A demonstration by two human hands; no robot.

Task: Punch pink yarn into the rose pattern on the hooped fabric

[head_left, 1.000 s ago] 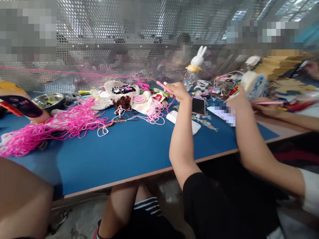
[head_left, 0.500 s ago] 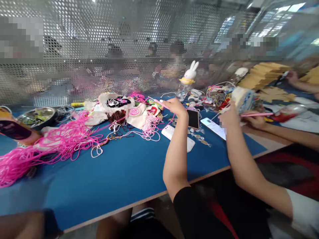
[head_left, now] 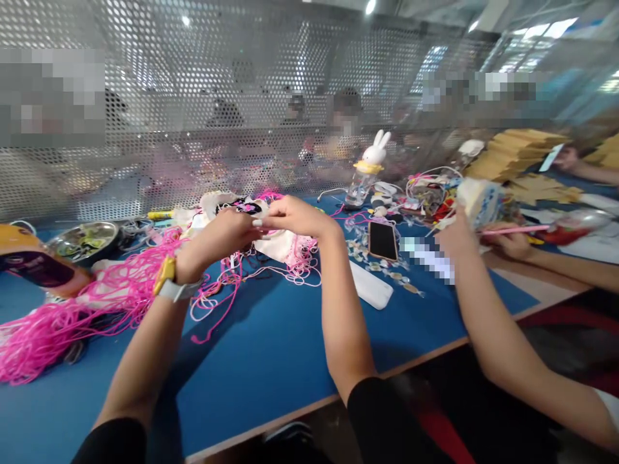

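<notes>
Far to the left of my grip, a tangled mass of pink yarn (head_left: 72, 309) spreads over the blue counter (head_left: 261, 348), with a metal bowl (head_left: 84, 235) beyond it. My left hand (head_left: 220, 235), a watch (head_left: 167, 283) on its wrist, is pinched nearly closed, fingertips meeting those of my right hand (head_left: 290, 218); what the two pinch is too small to tell, though pink strands (head_left: 227, 283) hang directly beneath both. Just behind the grip lies the cream embroidered fabric (head_left: 271, 241). To the right of my right forearm rest a white case (head_left: 371, 293) and a dark phone (head_left: 382, 240), and further right a neighbour's hand (head_left: 459, 235) holds a padded piece (head_left: 478, 200). Risk: the loose strands below the grip could catch on the watch or knot together, because they lie looped and crossing; a pull might also drag the fabric towards me.
</notes>
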